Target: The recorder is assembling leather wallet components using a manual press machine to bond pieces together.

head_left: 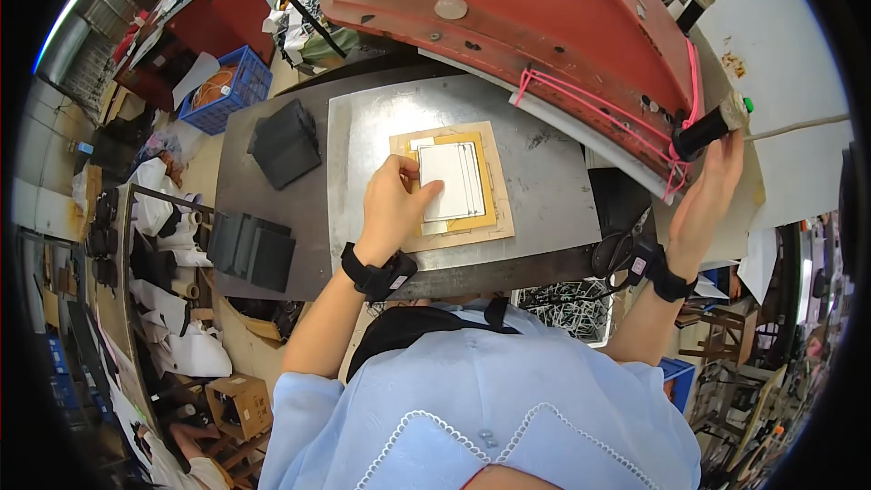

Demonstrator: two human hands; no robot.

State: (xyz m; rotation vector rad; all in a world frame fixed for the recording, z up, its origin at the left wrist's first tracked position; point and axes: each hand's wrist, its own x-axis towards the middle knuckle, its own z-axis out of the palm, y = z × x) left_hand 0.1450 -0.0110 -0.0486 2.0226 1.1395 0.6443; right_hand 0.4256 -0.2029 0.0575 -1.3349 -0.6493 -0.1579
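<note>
My left hand (397, 204) is at the left edge of a white rectangular piece (454, 183) with dark lines along its border, the thumb on its face and the other fingers curled at its edge. Under the piece lies a yellow layer (491, 191) on a light wooden board (502, 218), on a metal plate (363, 136). My right hand (709, 195) is raised at the right, fingers stretched out beside a black handle (710, 132) on a red press machine (544, 27). Whether the palm touches the handle is hard to tell.
Two stacks of dark sheets, an upper stack (286, 145) and a lower stack (252, 249), lie on the table's left. Pink cord (599, 109) runs along the machine's arm, above the plate. Scissors (626, 243) lie near the front right edge. A blue crate (227, 91) stands beyond the table.
</note>
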